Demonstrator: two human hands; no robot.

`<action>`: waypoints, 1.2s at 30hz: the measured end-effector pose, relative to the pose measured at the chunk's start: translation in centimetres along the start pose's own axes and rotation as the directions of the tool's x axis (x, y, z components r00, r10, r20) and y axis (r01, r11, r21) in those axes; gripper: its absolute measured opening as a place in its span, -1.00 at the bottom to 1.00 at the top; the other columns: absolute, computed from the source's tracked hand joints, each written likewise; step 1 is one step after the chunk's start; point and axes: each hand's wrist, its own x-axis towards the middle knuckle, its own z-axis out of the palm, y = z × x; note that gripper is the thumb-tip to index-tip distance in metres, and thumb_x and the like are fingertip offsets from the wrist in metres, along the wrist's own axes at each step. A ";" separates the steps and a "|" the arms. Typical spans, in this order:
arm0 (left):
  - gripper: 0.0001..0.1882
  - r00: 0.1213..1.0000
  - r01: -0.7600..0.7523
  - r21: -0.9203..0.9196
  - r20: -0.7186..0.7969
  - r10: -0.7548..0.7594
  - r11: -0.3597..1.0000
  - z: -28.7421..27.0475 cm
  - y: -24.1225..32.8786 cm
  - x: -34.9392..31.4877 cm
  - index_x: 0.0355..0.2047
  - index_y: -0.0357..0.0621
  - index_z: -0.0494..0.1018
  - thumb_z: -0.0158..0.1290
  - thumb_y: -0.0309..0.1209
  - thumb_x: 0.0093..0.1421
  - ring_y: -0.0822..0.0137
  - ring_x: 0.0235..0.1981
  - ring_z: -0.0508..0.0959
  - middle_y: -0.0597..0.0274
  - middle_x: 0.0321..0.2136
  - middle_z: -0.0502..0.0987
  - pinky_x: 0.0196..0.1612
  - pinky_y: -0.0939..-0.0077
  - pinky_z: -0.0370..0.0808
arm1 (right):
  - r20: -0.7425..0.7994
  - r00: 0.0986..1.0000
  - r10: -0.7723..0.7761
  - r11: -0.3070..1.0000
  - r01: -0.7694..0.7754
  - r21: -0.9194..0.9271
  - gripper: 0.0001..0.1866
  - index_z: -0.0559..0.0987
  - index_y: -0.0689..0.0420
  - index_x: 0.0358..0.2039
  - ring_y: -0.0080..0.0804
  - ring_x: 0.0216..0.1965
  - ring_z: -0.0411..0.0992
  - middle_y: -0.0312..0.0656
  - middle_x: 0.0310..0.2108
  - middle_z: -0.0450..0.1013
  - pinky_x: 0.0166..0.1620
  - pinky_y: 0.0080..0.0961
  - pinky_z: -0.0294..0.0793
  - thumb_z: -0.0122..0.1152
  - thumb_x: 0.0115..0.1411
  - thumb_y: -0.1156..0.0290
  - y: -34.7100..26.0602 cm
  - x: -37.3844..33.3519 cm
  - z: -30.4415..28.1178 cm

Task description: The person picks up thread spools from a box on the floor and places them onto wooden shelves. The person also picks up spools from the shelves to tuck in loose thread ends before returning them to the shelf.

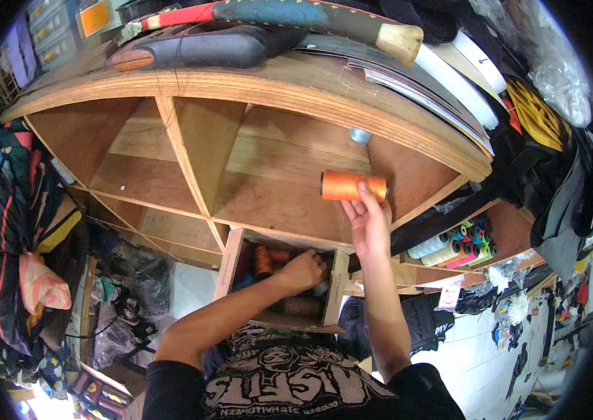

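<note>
My right hand (368, 222) is raised in front of the wooden shelf's right compartment, closed round a spool of orange thread (342, 185). The spool lies sideways, its dark end to the left. Down inside an open cardboard box (338, 283) at my waist, my left hand (303, 270) has its fingers curled; what they grip is hidden. Around that hand in the box are thread spools, among them an orange spool (263, 263) and a brownish spool (302, 306) near the front wall.
The wooden shelf (183, 157) rises just beyond the box, with a pale blue spool (360, 136) at its upper right. A long tool with a wrapped handle (275, 12) lies on top. Colourful spools (468, 246) fill a lower shelf at right; bundled striped cloth (9, 231) hangs left.
</note>
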 end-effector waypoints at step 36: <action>-0.50 0.708 -0.355 -0.882 -0.039 -0.705 -0.308 -10.7 -0.3 -12.8 0.04 -0.34 0.31 0.15 -0.39 0.12 0.38 -0.10 0.45 0.18 -0.12 0.47 0.02 0.45 0.37 | 0.528 0.644 -0.554 -0.281 0.453 -0.846 -0.73 0.51 0.19 -0.27 -0.47 -0.28 0.43 -0.26 -0.33 0.48 -0.14 -0.51 0.40 0.29 0.05 0.33 -1.8 24.7 4.7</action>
